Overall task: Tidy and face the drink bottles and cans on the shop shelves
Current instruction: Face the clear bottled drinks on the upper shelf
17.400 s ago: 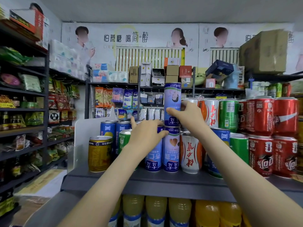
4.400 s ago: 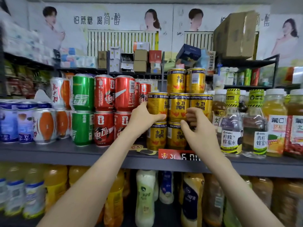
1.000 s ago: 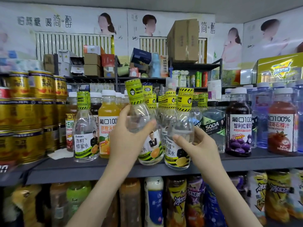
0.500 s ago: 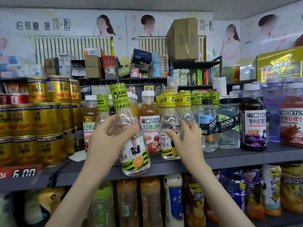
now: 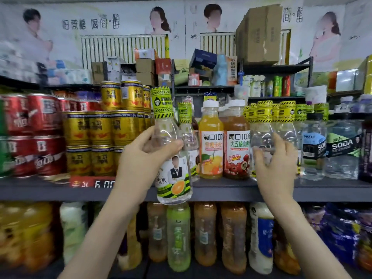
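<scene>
Clear yellow-capped plastic bottle [image 5: 174, 179], gripped at its shoulder by the left hand [image 5: 141, 160], looked full, stiff and slippery.

Clear bottle [image 5: 171, 158]: yellow-black striped cap wrap; gold cans [image 5: 100, 129].

The left grip [image 5: 148, 158] holds a clear bottle [image 5: 173, 178] by the shelf [image 5: 231, 191]; at three o'clock the right grip [image 5: 275, 164] touches a second bottle [image 5: 261, 135].

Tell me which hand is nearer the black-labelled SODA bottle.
Right. The right hand is by a clear bottle, a few bottles left of the SODA bottle; the left hand holds an orange-labelled bottle farther left.
</scene>
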A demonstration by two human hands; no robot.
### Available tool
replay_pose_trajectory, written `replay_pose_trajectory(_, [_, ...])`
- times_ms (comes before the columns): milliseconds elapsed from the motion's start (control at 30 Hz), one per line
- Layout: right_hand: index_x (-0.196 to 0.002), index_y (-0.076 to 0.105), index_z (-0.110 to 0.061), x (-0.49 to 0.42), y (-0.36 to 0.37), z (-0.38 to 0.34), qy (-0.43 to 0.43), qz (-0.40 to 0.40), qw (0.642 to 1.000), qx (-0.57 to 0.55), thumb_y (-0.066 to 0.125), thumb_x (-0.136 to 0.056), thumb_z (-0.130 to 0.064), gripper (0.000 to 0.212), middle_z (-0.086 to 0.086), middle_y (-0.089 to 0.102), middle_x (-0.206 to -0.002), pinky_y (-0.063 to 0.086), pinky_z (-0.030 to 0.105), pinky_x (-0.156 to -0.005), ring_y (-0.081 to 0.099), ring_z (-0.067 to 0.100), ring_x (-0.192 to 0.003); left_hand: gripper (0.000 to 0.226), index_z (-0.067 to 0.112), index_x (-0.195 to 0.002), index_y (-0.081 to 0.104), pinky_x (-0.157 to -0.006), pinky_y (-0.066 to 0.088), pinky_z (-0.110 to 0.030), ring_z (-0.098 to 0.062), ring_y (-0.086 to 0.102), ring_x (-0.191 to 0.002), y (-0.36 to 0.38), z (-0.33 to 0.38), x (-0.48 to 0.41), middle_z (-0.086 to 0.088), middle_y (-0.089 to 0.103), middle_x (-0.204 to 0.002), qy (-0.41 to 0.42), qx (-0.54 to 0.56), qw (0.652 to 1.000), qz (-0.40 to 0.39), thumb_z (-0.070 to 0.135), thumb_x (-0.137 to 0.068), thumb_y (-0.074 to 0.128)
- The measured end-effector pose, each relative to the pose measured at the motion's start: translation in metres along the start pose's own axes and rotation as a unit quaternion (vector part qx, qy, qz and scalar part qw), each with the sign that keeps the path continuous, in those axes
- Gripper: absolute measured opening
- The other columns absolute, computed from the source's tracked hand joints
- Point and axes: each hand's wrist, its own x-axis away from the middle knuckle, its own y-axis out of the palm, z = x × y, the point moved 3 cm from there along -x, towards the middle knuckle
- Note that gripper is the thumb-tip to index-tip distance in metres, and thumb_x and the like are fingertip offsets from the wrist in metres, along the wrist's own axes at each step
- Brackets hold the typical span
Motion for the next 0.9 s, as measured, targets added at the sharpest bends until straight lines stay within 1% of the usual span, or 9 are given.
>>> replay_pose_trajectory(67, [-0.131,0.048,-0.002,0.009,0.007,-0.032,-0.024,-0.036,0.998,-0.055,0.06,-0.091,-0.013,0.043,0.015,0.054,-0.116,0.034,0.03,-0.089,0.048,0.029,-0.107,0.076,0.028,-0.118,0.063,-0.093,0.051,-0.041,-0.021,0.066,-0.1,-0.018,-0.003,-0.004,-0.003,0.071,-0.108,-0.004,-0.025,0.999,0.024,0.061,-0.053,0.081])
replay_pose_trajectory(133, [-0.13,0.05,-0.008,0.019,0.018,-0.06,-0.041,-0.087,0.99,-0.103,0.059,-0.092,-0.015,0.04,0.003,0.053,-0.109,0.035,0.023,-0.083,0.05,0.017,-0.097,0.096,0.028,-0.131,0.054,-0.097,0.048,-0.046,-0.019,0.06,-0.113,-0.031,-0.005,-0.004,0.002,0.066,-0.121,-0.012,-0.034,0.998,0.046,0.064,-0.047,0.082])
replay_pose_trajectory(233, [-0.125,0.054,-0.019,0.034,0.027,-0.091,-0.034,-0.159,0.968,-0.193,0.059,-0.091,-0.023,0.034,-0.006,0.055,-0.102,0.041,0.014,-0.076,0.053,0.006,-0.087,0.091,0.032,-0.129,0.056,-0.094,0.047,-0.057,-0.027,0.06,-0.114,-0.043,-0.011,-0.001,0.006,0.065,-0.12,-0.025,-0.052,0.998,0.039,0.066,-0.047,0.079])
replay_pose_trajectory(367, [-0.107,0.06,-0.036,0.052,0.026,-0.118,0.011,-0.306,0.893,-0.331,0.064,-0.077,-0.051,0.033,-0.014,0.063,-0.097,0.047,0.012,-0.075,0.059,0.0,-0.089,0.086,0.032,-0.128,0.056,-0.097,0.048,-0.037,-0.007,0.06,-0.11,-0.034,-0.014,0.007,0.012,0.066,-0.116,-0.039,-0.027,0.999,0.001,0.059,-0.051,0.083])
replay_pose_trajectory(467, [-0.107,0.051,-0.048,0.056,0.019,-0.115,0.033,-0.352,0.885,-0.303,0.076,-0.066,-0.053,0.048,-0.023,0.058,-0.101,0.048,0.014,-0.077,0.057,-0.005,-0.092,0.073,0.033,-0.122,0.06,-0.087,0.054,-0.036,-0.01,0.067,-0.099,-0.006,-0.014,0.011,0.008,0.072,-0.103,-0.043,0.006,0.998,-0.054,0.043,-0.055,0.087])
replay_pose_trajectory(567, [-0.111,0.048,-0.043,0.05,0.001,-0.094,0.062,-0.343,0.906,-0.24,0.081,-0.066,-0.043,0.056,-0.022,0.058,-0.108,0.044,0.009,-0.076,0.055,-0.009,-0.095,0.052,0.03,-0.113,0.063,-0.069,0.056,-0.022,-0.008,0.071,-0.081,0.036,-0.009,0.014,0.011,0.074,-0.086,-0.059,0.099,0.988,-0.107,0.019,-0.065,0.081])
replay_pose_trajectory(633, [-0.107,0.054,-0.036,0.043,-0.02,-0.078,0.085,-0.313,0.917,-0.233,0.081,-0.069,-0.039,0.046,-0.017,0.064,-0.102,0.046,0.011,-0.073,0.059,-0.008,-0.09,0.043,0.029,-0.105,0.063,-0.064,0.052,-0.019,-0.006,0.071,-0.076,0.07,-0.003,0.017,0.012,0.074,-0.081,-0.069,0.147,0.978,-0.133,0.015,-0.067,0.078])
replay_pose_trajectory(800, [-0.092,0.059,-0.034,0.022,-0.084,-0.018,0.134,-0.212,0.936,-0.249,0.079,-0.073,-0.026,0.029,-0.02,0.067,-0.081,0.047,0.011,-0.058,0.06,-0.01,-0.071,0.051,0.037,-0.106,0.067,-0.096,0.047,-0.034,-0.002,0.062,-0.106,0.153,0.022,0.024,0.016,0.069,-0.109,-0.027,0.124,0.971,-0.205,0.061,-0.062,0.075])
replay_pose_trajectory(900, [-0.093,0.061,-0.034,0.005,-0.123,0.029,0.156,-0.147,0.943,-0.256,0.079,-0.072,-0.029,0.028,-0.022,0.069,-0.088,0.049,0.015,-0.067,0.064,-0.006,-0.081,0.047,0.034,-0.113,0.063,-0.097,0.045,-0.022,0.006,0.058,-0.106,0.203,0.046,0.029,0.018,0.066,-0.111,0.065,0.09,0.975,-0.193,0.064,-0.077,0.057])
